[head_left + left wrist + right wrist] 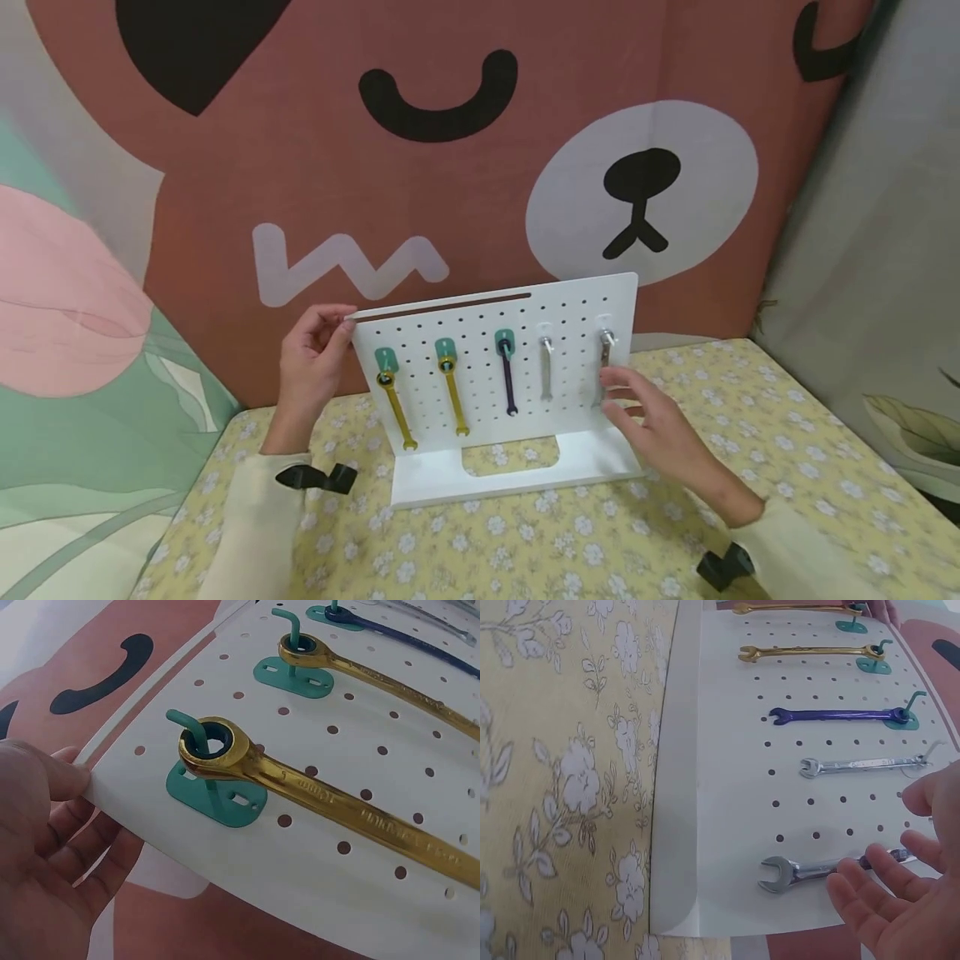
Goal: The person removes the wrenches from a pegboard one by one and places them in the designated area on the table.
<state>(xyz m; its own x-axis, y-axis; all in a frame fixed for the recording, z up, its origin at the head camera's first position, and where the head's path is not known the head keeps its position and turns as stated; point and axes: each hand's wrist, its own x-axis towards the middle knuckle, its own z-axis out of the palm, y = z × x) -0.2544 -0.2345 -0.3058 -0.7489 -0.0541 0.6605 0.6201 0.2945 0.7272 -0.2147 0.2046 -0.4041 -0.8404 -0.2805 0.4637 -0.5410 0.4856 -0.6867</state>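
Note:
On a white pegboard (pixel 585 293) hang two gold ratchet wrenches (pixel 453 394), a purple wrench (pixel 508 381) and two silver wrenches (pixel 547 371). Each ring end is looped over a peg hook; the hooks of the gold and purple ones are green (pixel 217 802). My left hand (pixel 311 362) pinches the board's upper left corner between thumb and fingers. Over at the right edge, my right hand (pixel 660 425) has its fingers loosely bent beside the outermost silver wrench (pixel 817 868). Those fingertips overlap its shaft in the right wrist view, the thumb standing apart.
The board rises from a white base (pixel 427 479) with a cutout, on a table covered in yellow floral cloth (pixel 540 542). Close behind hangs a backdrop (pixel 480 208) with a cartoon bear, and grey fabric (pixel 862 275) borders the right side.

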